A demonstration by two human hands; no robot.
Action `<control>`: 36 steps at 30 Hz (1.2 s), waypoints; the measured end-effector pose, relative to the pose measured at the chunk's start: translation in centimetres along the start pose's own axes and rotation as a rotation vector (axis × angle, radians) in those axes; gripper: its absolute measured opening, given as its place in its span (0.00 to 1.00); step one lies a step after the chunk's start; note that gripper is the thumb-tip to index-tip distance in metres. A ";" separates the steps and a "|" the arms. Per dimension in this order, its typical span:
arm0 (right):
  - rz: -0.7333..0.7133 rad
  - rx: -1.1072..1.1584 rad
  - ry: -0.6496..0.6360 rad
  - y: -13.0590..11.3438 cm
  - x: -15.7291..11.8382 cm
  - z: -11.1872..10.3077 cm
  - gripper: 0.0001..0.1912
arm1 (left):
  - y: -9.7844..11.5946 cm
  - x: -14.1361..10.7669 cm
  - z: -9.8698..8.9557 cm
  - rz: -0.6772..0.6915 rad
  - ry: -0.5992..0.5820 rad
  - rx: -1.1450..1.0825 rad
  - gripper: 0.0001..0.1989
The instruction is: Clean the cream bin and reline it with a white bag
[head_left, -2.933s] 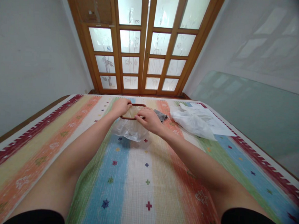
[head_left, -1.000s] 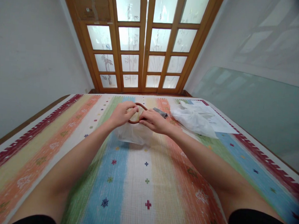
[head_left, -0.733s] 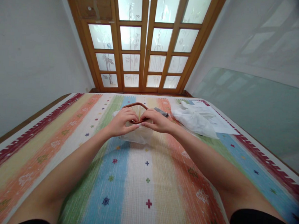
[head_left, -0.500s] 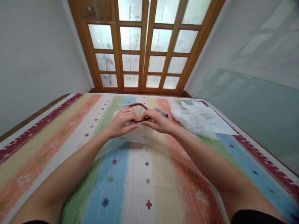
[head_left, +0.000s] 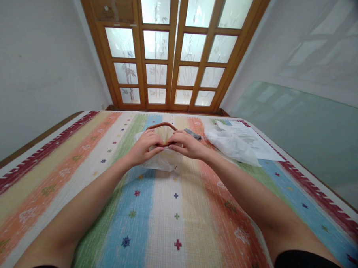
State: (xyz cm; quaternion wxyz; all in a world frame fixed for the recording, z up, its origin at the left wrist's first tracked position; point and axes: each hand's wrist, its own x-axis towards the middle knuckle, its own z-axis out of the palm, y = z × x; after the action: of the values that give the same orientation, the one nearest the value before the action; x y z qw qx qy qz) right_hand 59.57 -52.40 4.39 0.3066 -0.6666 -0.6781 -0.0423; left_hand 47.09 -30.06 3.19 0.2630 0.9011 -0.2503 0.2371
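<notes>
A reddish-brown frame [head_left: 166,124] with rounded corners stands at the middle of the table, with a thin, whitish translucent bag [head_left: 161,161] hanging below and around it. My left hand [head_left: 146,145] is closed on the near left part of the frame, thumb toward me and fingers over the top. On the near right part, my right hand [head_left: 187,144] grips the same rim in a like way. The two thumbs point at each other with a small gap between. Pale yellowish material [head_left: 165,132] shows inside the frame. My fingers hide much of the near rim.
Beyond my right hand lies a small dark grey item [head_left: 193,134]. A knotted white plastic bag [head_left: 230,141] rests to the right, partly over a printed paper sheet [head_left: 267,147]. A striped tablecloth [head_left: 163,220] covers the table. Wooden glazed doors [head_left: 173,51] stand behind.
My hands stay on the frame and shift only slightly. The near rim between the thumbs sits a touch differently, and the bag below has moved a little.
</notes>
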 end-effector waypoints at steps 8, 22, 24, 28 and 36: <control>0.014 -0.017 -0.035 -0.3 0.1 -0.2 0.09 | 0.1 0.0 0.1 0.033 -0.029 0.054 0.14; 0.038 -0.037 -0.050 -0.1 0.2 0.2 0.12 | -0.7 -0.4 1.2 0.097 0.037 0.134 0.17; 0.064 0.003 -0.020 -0.2 0.3 0.1 0.10 | -0.7 -0.4 1.2 0.087 0.041 0.114 0.16; 0.093 0.038 -0.016 -0.4 0.4 -0.1 0.08 | -0.7 -0.6 1.4 0.065 0.075 0.057 0.14; 0.052 -0.166 -0.079 -0.4 0.3 0.5 0.16 | -1.8 -1.4 2.8 0.062 0.152 0.094 0.15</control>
State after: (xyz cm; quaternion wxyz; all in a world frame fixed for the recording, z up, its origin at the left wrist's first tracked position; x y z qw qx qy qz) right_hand 59.04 -51.93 4.33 0.2243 -0.7081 -0.6665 -0.0639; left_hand 47.94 -29.93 -0.33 0.2313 0.8836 -0.2461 0.3242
